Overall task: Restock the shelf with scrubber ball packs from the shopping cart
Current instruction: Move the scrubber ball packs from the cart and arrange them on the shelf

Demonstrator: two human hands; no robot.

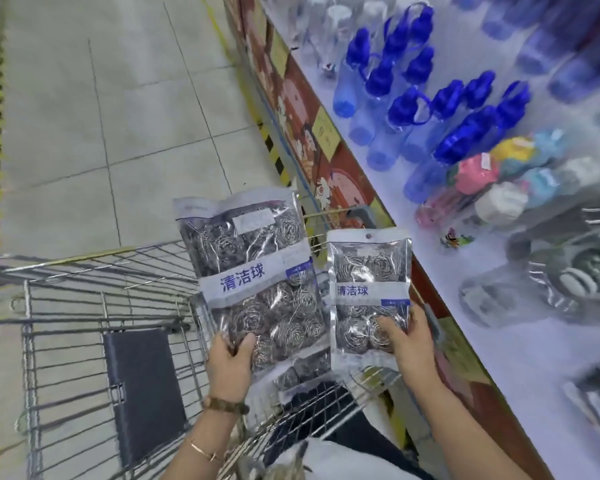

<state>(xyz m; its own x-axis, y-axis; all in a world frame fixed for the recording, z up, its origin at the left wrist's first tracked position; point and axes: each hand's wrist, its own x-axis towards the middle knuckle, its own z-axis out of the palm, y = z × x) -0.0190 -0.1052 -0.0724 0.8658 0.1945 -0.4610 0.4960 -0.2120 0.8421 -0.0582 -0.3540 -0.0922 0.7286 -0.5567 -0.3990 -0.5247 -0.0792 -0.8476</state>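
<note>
Blur is smearing the packaged goods (565, 271) along the white shelf (447, 271). Over the wire shopping cart (84, 306), the left hand (231, 355) is gripping, and partly hiding, the bottom of the larger clear pack of steel scrubber balls (253, 268); the right hand (407, 344) is gripping the smaller pack (369, 285). Both are standing lengthwise, headers pointing up the aisle, the smaller beside the shelf edge, bare shelf beyond
</note>
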